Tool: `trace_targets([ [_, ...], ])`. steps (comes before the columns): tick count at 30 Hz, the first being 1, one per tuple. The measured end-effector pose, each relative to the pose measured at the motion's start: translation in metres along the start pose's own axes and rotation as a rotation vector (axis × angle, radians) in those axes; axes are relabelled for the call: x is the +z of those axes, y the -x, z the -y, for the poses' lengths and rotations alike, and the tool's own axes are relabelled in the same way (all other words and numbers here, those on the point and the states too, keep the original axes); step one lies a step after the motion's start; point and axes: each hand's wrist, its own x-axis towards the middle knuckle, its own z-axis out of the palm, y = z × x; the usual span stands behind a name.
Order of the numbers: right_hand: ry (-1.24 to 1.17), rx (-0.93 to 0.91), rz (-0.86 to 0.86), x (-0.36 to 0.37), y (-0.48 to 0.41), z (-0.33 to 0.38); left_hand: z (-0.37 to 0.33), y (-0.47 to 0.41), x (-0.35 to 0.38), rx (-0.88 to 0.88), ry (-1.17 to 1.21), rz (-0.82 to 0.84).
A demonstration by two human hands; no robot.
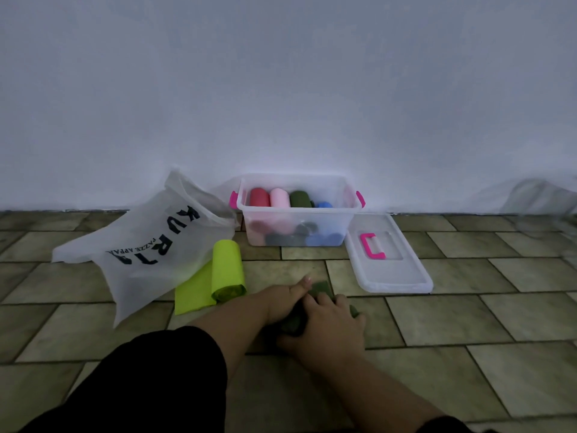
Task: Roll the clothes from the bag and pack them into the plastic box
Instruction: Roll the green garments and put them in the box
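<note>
At nine o'clock of our hands the white bag (146, 245) lies slumped on the tiled floor (468, 323), its mouth toward the wall. Just right of it, partly under its edge, a lime cloth (226, 273) sits half rolled, the flat tail toward us. Our left hand (285, 303) and right hand (331, 323) meet low in the middle, both pressed down and curled over a dark green cloth (321, 290) on the floor; only its far corner and a bit at the right show between the fingers. At twelve o'clock, against the wall, the box (296, 226) stands open with red (259, 197), pink (280, 198), green (300, 200) and blue (324, 204) rolls side by side, more beneath them. At two o'clock its lid (396, 273) lies flat beside the box, pink handle (373, 245) up.
</note>
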Motion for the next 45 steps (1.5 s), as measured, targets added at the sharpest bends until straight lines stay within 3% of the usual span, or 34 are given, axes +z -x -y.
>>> trace_targets([
  [9, 0.084, -0.090, 0.076, 0.003, 0.006, -0.007, 0.004, -0.007, 0.002, 0.027, -0.035, 0.002],
  [20, -0.129, -0.162, 0.317, -0.044, -0.009, -0.030, 0.000, 0.003, 0.005, 0.093, -0.138, -0.007],
  [22, -0.167, -0.141, 0.355, -0.046, -0.012, -0.031, 0.002, 0.005, 0.004, 0.141, -0.206, -0.086],
  [26, -0.260, -0.117, 0.410, -0.045, -0.017, -0.034, 0.017, 0.020, 0.010, 0.420, -0.439, -0.352],
  [28, -0.312, -0.120, 0.420, -0.045, -0.019, -0.034, 0.030, 0.029, 0.019, 0.484, -0.500, -0.350],
  [34, -0.243, -0.082, 0.358, -0.043, -0.022, -0.038, 0.050, 0.037, 0.031, 0.443, -0.665, -0.443],
  [38, -0.327, -0.063, 0.319, -0.039, -0.018, -0.047, 0.049, 0.036, 0.030, 0.435, -0.683, -0.492],
  [45, -0.340, -0.030, 0.300, -0.033, -0.028, -0.052, 0.048, 0.042, 0.027, 0.467, -0.964, -0.532],
])
